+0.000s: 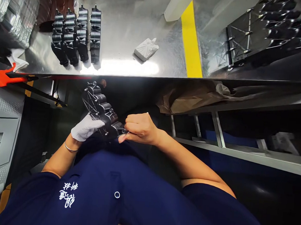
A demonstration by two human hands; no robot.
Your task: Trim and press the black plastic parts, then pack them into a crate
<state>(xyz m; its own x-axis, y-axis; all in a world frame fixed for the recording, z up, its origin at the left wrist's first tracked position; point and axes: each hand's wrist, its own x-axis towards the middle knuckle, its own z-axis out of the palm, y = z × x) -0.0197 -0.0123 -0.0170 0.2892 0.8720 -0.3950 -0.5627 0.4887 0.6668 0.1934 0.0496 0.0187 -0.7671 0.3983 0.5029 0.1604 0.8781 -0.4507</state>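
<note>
My left hand (pixel 87 128), in a white glove, grips a black moulded plastic part (pixel 103 106) by its lower left side. The part is tilted in front of my body, below the table edge, with its ribbed face to the left and rounded lobes to the right. My bare right hand (pixel 139 128) is closed at the part's lower right end, thumb and fingers pressed together. Whatever may be between those fingers is too small to make out. Several similar black parts (pixel 76 36) stand in a row on the metal table (pixel 120 29).
A crumpled white wad (pixel 146 49) lies mid-table, left of a yellow stripe (pixel 191 43). More black parts (pixel 280 28) are stacked at right. An orange-handled tool (pixel 4 78) sits at the left edge. Brown paper (pixel 189 99) lies on a metal rack (pixel 218 130) below.
</note>
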